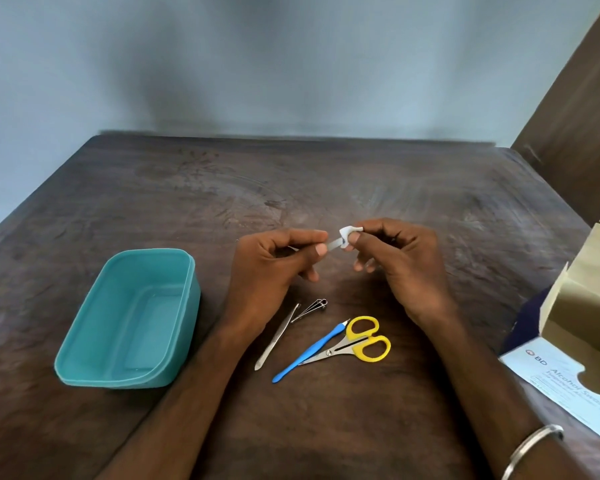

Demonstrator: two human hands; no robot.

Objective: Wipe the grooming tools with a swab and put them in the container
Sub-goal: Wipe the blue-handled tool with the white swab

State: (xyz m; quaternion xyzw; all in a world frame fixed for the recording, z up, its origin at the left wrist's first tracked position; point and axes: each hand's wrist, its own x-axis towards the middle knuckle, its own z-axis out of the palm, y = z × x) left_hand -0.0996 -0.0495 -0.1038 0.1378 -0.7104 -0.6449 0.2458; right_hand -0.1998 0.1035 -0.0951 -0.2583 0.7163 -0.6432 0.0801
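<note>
My left hand (274,268) pinches a thin metal tool (334,243) above the middle of the table. My right hand (395,261) pinches a white swab (347,233) folded around that tool's tip. Most of the tool is hidden in my left fingers. An empty teal container (132,320) stands to the left. On the table below my hands lie tweezers (278,337), a nail clipper (310,309), a blue-handled tool (309,353) and yellow-handled scissors (355,342).
An open box of alcohol swabs (568,362) lies at the right edge of the dark wooden table (291,188). A grey wall rises behind the table, and a brown panel stands at the far right.
</note>
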